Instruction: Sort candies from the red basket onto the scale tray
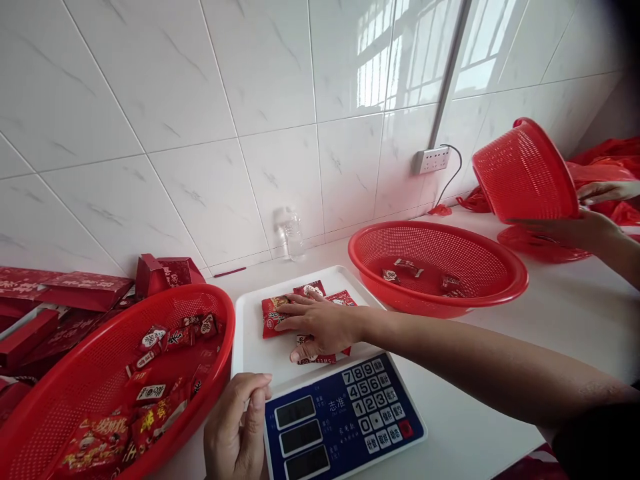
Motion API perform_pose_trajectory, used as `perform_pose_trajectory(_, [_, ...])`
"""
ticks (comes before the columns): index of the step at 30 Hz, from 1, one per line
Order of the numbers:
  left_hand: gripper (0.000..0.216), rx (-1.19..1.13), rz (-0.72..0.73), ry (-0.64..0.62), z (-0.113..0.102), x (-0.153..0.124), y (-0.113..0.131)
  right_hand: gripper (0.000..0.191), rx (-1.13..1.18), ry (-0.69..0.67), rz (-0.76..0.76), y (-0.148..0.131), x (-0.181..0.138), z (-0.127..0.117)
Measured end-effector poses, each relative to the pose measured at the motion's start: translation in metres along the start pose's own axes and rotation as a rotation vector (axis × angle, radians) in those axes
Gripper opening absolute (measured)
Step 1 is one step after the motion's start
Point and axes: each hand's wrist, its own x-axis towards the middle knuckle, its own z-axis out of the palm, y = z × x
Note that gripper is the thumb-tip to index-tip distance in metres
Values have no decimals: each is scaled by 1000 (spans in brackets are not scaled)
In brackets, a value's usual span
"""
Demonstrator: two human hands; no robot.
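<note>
My right hand (320, 325) lies palm down with fingers stretched over several red candy packets (273, 319) on the white tray (260, 370) of a weighing scale. Part of the packets is hidden under the palm. My left hand (237, 423) is loosely curled beside the scale's left edge, with nothing visible in it. The scale's blue keypad panel (343, 417) faces me, and its displays look dark. To the left, a red plastic basket (224, 320) contains several red wrapped candies (175, 339).
Behind the tray's right side, another red basket (440, 232) holds a few packets. A co-worker's hands (595, 230) tilt a deep red basket (525, 173) at right. A clear bottle (294, 233) stands by the wall. Red boxes (85, 290) are piled at left.
</note>
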Motion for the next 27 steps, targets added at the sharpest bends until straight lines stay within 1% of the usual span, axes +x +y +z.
perform_pose_trajectory(5, [17,-10,4,-12,0,-1,1,48,24,105,-70,0,-14,-7])
perform_pose_trajectory(7, [17,-15,4,-12,0,-1,0,44,39,132,-68,-1,-23,-8])
perform_pose_trajectory(9, [17,-19,6,-13,0,-1,0,49,54,145,-24,0,-33,-9])
perform_pose_trajectory(11, [17,-22,7,-19,0,-2,-1,62,52,143,45,3,-42,-10])
perform_pose_trajectory(14, [17,-26,6,-24,1,-1,0,80,46,90,139,14,-53,-11])
perform_pose_trajectory(17, [17,-32,3,-19,2,1,3,91,86,46,200,24,-58,-12])
perform_pose_trajectory(22, [16,-41,-2,23,3,4,7,90,107,1,218,25,-49,-8])
perform_pose_trajectory(27, [16,-48,-16,1,2,3,4,84,53,-1,166,20,-29,-1])
